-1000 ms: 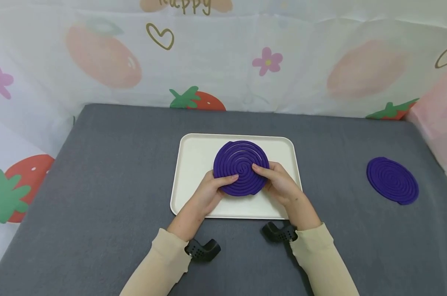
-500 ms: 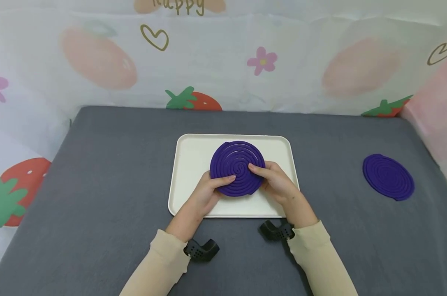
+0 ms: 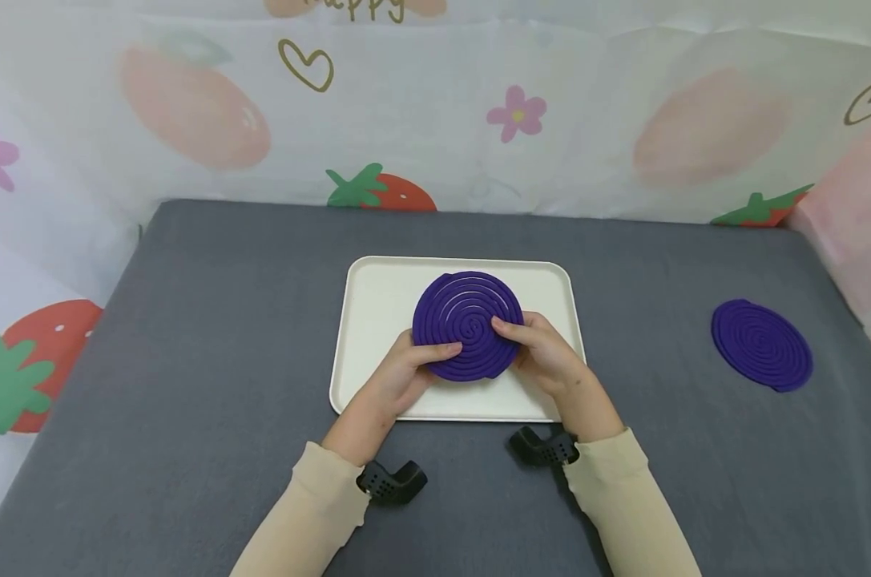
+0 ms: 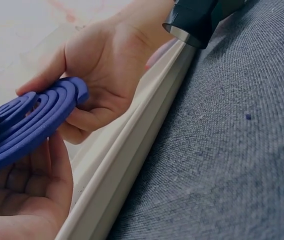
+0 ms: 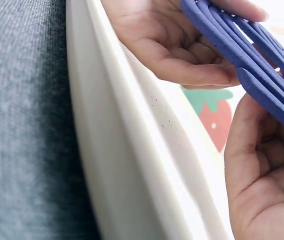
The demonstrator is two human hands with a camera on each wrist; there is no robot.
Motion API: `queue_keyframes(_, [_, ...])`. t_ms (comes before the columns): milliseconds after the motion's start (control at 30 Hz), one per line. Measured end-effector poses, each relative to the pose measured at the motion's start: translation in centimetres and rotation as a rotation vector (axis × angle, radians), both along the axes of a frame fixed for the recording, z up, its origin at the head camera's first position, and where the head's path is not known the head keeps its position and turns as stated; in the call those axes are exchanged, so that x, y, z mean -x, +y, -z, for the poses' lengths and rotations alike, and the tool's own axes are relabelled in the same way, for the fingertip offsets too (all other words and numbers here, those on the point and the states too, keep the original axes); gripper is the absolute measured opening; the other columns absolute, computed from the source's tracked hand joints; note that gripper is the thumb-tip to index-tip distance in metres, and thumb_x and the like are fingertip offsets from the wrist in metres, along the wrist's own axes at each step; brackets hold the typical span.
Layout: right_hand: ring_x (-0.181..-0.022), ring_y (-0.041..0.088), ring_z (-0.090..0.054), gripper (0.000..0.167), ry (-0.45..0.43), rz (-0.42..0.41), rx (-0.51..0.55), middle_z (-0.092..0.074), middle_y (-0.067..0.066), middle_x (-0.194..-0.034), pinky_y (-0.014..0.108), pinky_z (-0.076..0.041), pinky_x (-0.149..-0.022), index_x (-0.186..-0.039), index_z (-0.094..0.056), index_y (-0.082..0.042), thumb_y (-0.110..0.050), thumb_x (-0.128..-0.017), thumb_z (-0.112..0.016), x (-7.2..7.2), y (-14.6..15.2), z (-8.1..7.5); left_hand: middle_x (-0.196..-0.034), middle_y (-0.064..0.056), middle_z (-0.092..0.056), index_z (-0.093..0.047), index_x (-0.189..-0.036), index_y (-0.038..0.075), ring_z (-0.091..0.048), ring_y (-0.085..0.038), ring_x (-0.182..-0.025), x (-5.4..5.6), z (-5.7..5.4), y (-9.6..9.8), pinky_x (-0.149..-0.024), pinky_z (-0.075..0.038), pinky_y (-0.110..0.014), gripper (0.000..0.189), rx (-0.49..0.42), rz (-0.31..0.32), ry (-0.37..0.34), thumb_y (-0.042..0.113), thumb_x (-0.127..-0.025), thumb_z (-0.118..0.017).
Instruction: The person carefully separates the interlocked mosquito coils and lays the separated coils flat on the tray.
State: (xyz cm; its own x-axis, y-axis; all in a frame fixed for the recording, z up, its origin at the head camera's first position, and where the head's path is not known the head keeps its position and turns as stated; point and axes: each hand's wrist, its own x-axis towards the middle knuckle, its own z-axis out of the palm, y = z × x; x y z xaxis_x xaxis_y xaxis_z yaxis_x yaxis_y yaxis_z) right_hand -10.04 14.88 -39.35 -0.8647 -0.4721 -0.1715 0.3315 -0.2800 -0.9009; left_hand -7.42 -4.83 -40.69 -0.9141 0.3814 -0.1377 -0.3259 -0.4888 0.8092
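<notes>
A purple disc (image 3: 467, 288), coiled in a flat spiral like a coaster, is held over a white tray in the head view. My left hand (image 3: 406, 373) grips its lower left edge, thumb across the top face. On the lower right edge, my right hand (image 3: 549, 357) holds it the same way. Both wrist views show the disc (image 4: 47, 117) raised and tilted, with curled fingers beneath it and narrow gaps between some coils. In the head view the fingers under the disc are hidden.
The white tray (image 3: 377, 296) lies on a grey cloth-covered table (image 3: 226, 336). A second purple spiral disc (image 3: 762, 344) lies flat at the right. Dark specks (image 5: 168, 122) dot the tray. A patterned cloth (image 3: 435, 120) hangs behind the table.
Both hands keep their grip on the disc, which stays in place over the tray. Only the head view shifts slightly.
</notes>
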Motion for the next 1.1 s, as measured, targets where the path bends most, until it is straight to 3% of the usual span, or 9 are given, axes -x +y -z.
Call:
queue_keyframes(267, [-0.067, 0.007, -0.063, 0.018, -0.014, 0.004, 0.009, -0.069, -0.001, -0.076, 0.02, -0.05, -0.061, -0.081, -0.071, -0.012, -0.014, -0.094, -0.059, -0.14, 0.18, 0.11, -0.114, -0.005, -0.059, -0.037, -0.135, -0.008, -0.057, -0.015, -0.102, 0.03, 0.14, 0.12, -0.091, -0.047, -0.029, 0.057, -0.006, 0.02, -0.009, -0.011, -0.081, -0.053])
queue_keyframes(667, [-0.068, 0.007, -0.063, 0.018, -0.03, 0.027, 0.014, -0.069, 0.0, -0.078, 0.02, -0.051, -0.062, -0.083, -0.07, -0.011, -0.012, -0.095, -0.057, 0.02, 0.2, -0.17, -0.119, -0.006, -0.056, -0.037, -0.136, -0.007, -0.056, -0.016, -0.105, 0.12, -0.28, 0.22, -0.093, -0.045, -0.03, 0.058, 0.003, 0.015, -0.001, -0.009, -0.08, -0.053])
queue_keyframes(900, [-0.067, 0.006, -0.062, 0.016, -0.033, 0.004, 0.019, -0.069, 0.0, -0.077, 0.019, -0.051, -0.061, -0.082, -0.071, -0.011, -0.014, -0.094, -0.06, 0.03, 0.14, 0.0, -0.103, -0.001, -0.063, -0.053, -0.119, -0.003, -0.06, -0.014, -0.095, -0.1, -0.07, 0.0, -0.085, -0.048, -0.027, 0.048, -0.034, -0.002, -0.008, -0.015, -0.073, -0.048])
queue_keyframes(1100, [-0.068, 0.007, -0.063, 0.017, -0.028, 0.004, 0.027, -0.069, -0.001, -0.078, 0.019, -0.051, -0.061, -0.084, -0.071, -0.012, -0.013, -0.095, -0.058, -0.05, -0.02, 0.08, -0.1, -0.001, -0.065, -0.058, -0.11, 0.004, -0.061, -0.013, -0.091, -0.22, -0.04, -0.21, -0.082, -0.05, -0.027, 0.04, -0.053, 0.006, -0.004, -0.012, -0.075, -0.048])
